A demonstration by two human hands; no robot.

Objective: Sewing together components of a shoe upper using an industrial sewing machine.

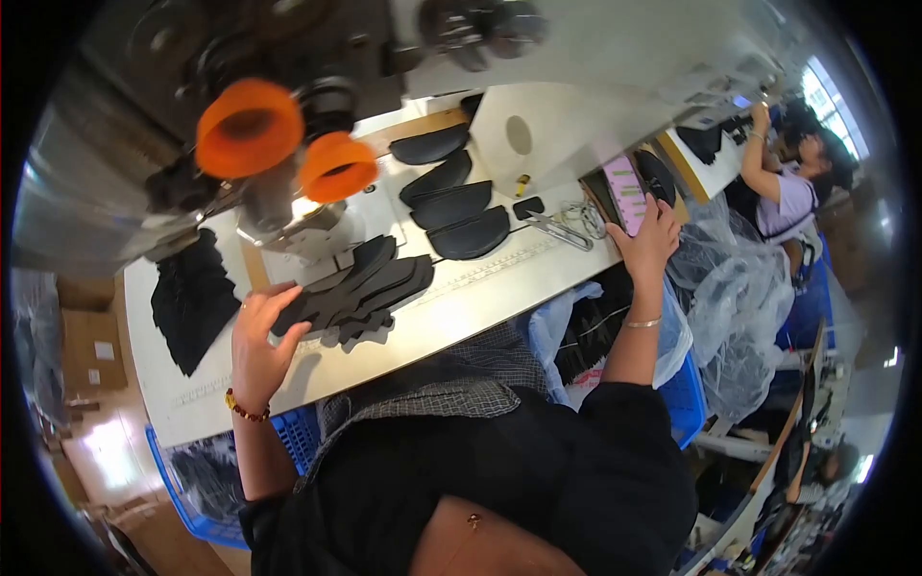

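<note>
My left hand (259, 346) is open, thumb and fingers apart, beside a fanned pile of black cut pieces (370, 288) on the white sewing table (442, 326). Its fingertips reach the pile's left end; whether they touch it I cannot tell. Left of that hand lies another stack of black pieces (192, 302). At the table's right side my right hand (648, 245) has its fingers spread over the edge of a pink patterned panel (624, 187), next to a dark rounded piece (656, 178). Black half-round pieces (469, 233) overlap in a column mid-table.
A sewing machine with orange cups (250, 125) overhangs the table. Small scissors-like metal tool (560, 230) and tangled cord (591, 219) lie near the right hand. Blue baskets (687, 398) stand below, with clear plastic bags (735, 317) at right. Another person (783, 187) works beyond.
</note>
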